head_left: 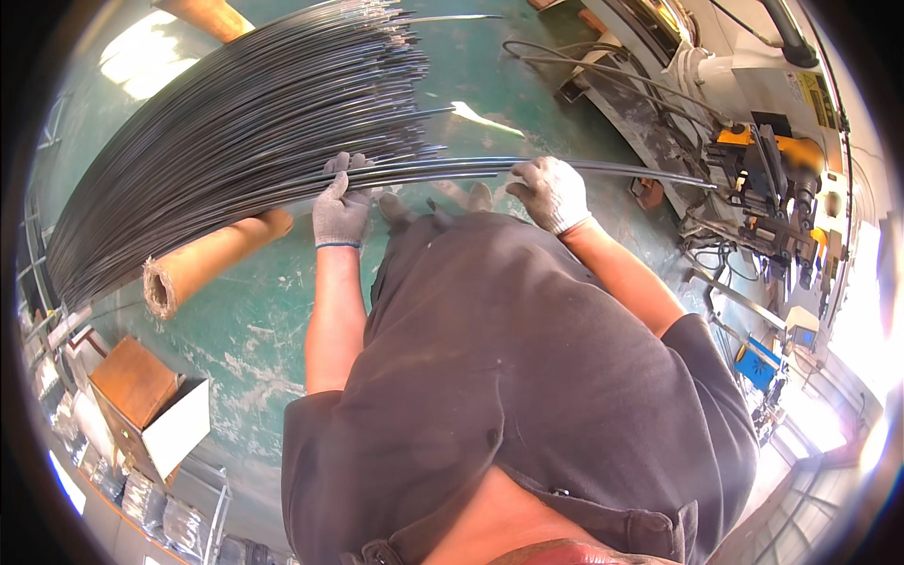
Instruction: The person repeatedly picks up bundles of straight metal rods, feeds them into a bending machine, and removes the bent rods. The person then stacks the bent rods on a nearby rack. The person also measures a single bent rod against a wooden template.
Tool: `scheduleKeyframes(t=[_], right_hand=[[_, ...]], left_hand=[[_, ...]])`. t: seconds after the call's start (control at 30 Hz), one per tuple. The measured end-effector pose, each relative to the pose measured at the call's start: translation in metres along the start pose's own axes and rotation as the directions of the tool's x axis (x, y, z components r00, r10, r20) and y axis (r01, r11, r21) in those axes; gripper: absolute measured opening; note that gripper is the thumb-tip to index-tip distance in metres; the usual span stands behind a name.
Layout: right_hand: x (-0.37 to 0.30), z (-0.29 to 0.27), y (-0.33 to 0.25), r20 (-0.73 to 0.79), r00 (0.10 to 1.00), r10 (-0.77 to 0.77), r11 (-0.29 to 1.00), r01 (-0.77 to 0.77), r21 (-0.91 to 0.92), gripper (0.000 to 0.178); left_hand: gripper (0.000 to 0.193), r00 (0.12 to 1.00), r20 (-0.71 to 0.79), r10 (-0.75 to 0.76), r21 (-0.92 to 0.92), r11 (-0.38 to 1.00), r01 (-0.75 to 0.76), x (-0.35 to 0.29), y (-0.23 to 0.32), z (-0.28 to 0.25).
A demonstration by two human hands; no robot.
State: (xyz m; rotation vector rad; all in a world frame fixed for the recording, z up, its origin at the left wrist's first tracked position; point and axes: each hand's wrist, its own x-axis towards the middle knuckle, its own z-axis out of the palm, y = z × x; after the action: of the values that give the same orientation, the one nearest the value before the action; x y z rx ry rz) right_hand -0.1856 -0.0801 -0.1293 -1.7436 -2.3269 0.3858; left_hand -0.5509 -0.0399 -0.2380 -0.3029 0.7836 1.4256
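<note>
A few long, thin metal rods (433,171) stretch across in front of me, from the pile toward the machine at the right. My left hand (341,209), in a pale knitted glove, is closed round them near the pile's right end. Farther right, my gloved right hand (554,196) grips the same rods with curled fingers. Their right ends reach close to the machine; the left parts merge with the pile, so I cannot tell where they end. The large pile of dark rods (245,113) fills the upper left, its right ends uneven.
A thick cardboard tube (221,256) lies by the pile's near edge, and another tube (209,15) is at the top. At right stands a machine (786,202) with clamps and cables. An open cardboard box (141,386) sits at lower left, a blue box (756,363) at lower right.
</note>
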Motion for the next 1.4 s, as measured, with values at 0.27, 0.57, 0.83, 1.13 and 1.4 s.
scheduleKeyframes(t=[0.27,0.57,0.83,1.13,1.4], right_hand=[[0.039,0.03,-0.02,-0.01,0.968,-0.25,0.96,0.246,-0.13,0.016],[-0.062,-0.051,0.148,-0.12,0.986,0.118,0.948,-0.147,-0.284,0.024],[-0.037,-0.076,0.108,-0.189,0.966,0.177,0.927,-0.228,-0.297,0.028],[-0.013,0.005,0.041,0.204,0.961,0.189,0.981,-0.175,-0.082,0.014],[-0.203,-0.098,0.221,-0.146,0.896,0.42,0.822,-0.444,-0.358,0.003]], left_hand=[[0.031,0.999,-0.047,-0.019,0.112,0.993,0.024,0.017,0.005,0.007],[0.025,0.997,0.006,-0.074,0.079,0.994,0.074,0.033,0.02,-0.006],[0.018,0.996,0.035,-0.085,0.194,0.978,0.077,0.039,0.023,-0.034],[0.022,0.985,0.072,-0.155,0.144,0.979,0.144,0.0,0.015,-0.004],[0.03,0.979,0.032,-0.204,0.042,0.978,0.202,-0.046,-0.009,0.018]])
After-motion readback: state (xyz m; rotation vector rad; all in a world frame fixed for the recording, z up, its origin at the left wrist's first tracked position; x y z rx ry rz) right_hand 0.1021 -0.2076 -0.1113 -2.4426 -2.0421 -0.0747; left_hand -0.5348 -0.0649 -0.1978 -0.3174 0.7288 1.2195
